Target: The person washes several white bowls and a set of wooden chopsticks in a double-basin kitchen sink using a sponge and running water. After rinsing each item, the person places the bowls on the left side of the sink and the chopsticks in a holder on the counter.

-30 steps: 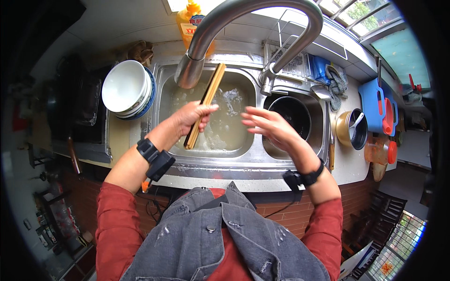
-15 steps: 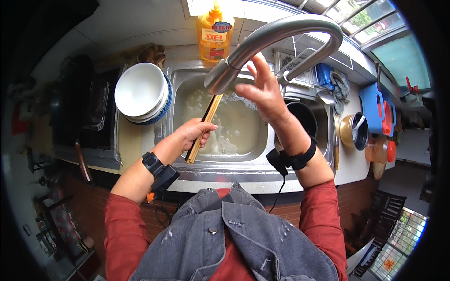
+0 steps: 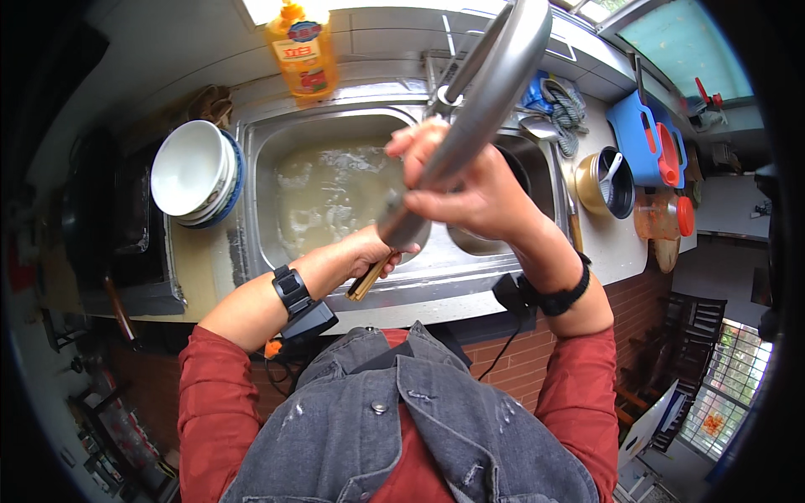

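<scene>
A bundle of chopsticks is in my left hand, whose fingers are closed round it at the front edge of the sink. The spout of a brushed-metal faucet hangs just over this hand and hides part of it and the chopsticks' upper ends. My right hand grips the faucet neck near its spout, thumb on the near side and fingertips showing on the far left side. Cloudy, foamy water lies in the left basin of the steel sink.
Stacked bowls stand left of the sink, and an orange soap bottle behind it. To the right are a gold-coloured pot with a spoon, a blue basket, a red-lidded jar and a ladle.
My right hand has closed on the faucet, whose spout has swung right and nearer to me. My left hand has moved with the chopsticks toward the sink's front edge, and the view has shifted.
</scene>
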### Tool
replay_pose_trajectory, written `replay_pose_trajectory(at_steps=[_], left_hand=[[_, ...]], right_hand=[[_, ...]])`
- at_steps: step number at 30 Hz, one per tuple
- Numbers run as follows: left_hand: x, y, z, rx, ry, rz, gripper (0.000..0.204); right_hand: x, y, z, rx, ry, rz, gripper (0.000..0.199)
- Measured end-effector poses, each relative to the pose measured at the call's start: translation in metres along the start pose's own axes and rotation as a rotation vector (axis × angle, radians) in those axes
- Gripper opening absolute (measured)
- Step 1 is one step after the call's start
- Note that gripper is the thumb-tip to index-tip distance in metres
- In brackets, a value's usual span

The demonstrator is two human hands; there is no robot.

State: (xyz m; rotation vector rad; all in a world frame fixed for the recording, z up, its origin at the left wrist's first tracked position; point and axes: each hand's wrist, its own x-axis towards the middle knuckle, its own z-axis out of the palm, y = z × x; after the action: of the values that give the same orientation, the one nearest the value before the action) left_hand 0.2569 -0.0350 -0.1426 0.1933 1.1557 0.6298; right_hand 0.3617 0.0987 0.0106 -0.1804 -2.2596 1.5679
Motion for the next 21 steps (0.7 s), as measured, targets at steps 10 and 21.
replay_pose_trajectory(at_steps=[10,21], left_hand=[[0.083,0.005,0.141,-0.165,0.141,0.067,0.021],[0.15,0.012,0.159,-0.374,0.369,0.159,0.018]], right_hand=[[-0.135,0.033,-0.201,-0.334,0.134,0.028,0.024],[-0.225,0.249,-0.166,-0.784,-0.455,0.458,0.036]])
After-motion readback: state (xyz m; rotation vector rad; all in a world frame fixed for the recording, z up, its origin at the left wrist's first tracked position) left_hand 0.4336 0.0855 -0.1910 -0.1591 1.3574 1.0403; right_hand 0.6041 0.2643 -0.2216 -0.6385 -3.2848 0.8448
